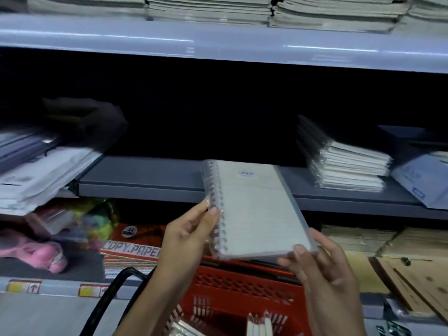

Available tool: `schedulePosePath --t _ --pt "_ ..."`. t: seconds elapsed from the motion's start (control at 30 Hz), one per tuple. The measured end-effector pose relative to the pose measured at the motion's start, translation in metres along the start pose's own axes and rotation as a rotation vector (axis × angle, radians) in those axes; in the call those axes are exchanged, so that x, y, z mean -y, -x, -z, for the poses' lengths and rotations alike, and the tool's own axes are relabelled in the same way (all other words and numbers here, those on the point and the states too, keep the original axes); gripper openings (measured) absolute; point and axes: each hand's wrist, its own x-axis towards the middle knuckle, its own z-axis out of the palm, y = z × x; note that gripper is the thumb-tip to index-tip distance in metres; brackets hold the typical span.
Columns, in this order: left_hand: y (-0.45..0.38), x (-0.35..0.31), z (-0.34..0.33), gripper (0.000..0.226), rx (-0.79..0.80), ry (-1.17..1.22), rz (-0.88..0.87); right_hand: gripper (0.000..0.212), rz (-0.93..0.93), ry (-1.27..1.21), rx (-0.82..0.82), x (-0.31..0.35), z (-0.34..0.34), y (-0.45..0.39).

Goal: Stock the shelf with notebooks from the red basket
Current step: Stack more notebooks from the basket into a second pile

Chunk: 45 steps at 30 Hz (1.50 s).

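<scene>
A spiral-bound notebook (257,209) in clear wrap, pale lined cover, is held by both hands just in front of the grey middle shelf (145,180). My left hand (189,234) pinches its spiral edge. My right hand (322,265) grips its near right corner. Below them is the red basket (242,289) with a black handle (114,294); more notebooks (259,323) stand in it. A stack of the same notebooks (349,166) lies on the shelf to the right.
White packets (41,175) pile on the shelf's left end, blue-white packs (421,178) at its right. The shelf above (218,42) carries paper stacks. The lower shelf holds copy paper reams (131,251), pink items (46,253) and brown envelopes (388,241).
</scene>
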Motion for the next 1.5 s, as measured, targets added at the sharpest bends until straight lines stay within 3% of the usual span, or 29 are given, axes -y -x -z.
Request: schedulePosePath --t 0.27,0.33,0.43,0.6,0.67,0.9,1.07,1.2,1.37,1.5 --pt "-0.085 -0.027 -0.011 0.025 0.049 0.045 0.159 0.036 0.011 0.191 0.094 0.027 -0.028 -0.085" --pt "-0.087 -0.024 -0.007 0.034 0.021 0.032 0.161 0.039 -0.006 0.264 0.110 0.029 -0.031 -0.104" --pt "-0.079 -0.019 -0.004 0.055 0.006 -0.218 0.091 0.038 -0.037 0.483 0.166 0.030 -0.027 -0.125" --pt "-0.085 -0.015 -0.005 0.037 -0.101 -0.826 -0.171 0.035 0.158 1.032 0.087 0.027 -0.031 -0.137" --pt "-0.094 -0.010 -0.004 0.035 -0.135 -0.894 -0.169 0.035 0.210 1.180 0.058 0.031 -0.040 -0.142" --pt "-0.132 0.002 -0.005 0.045 -0.224 -0.916 -0.162 0.041 0.292 1.194 -0.017 0.019 -0.067 -0.164" --pt "-0.115 -0.006 -0.008 0.046 -0.212 -0.861 -0.344 0.049 0.374 1.159 -0.008 0.015 -0.061 -0.164" --pt "-0.087 -0.003 0.001 0.043 -0.230 -0.847 -0.438 0.039 0.472 1.004 0.056 0.016 -0.037 -0.136" --pt "-0.036 0.034 0.004 0.031 -0.100 -0.715 -0.244 0.020 0.310 0.961 0.189 -0.008 0.019 -0.087" --pt "0.001 0.084 0.003 0.031 -0.028 -0.502 0.068 0.027 0.038 1.060 0.400 -0.053 0.057 -0.057"
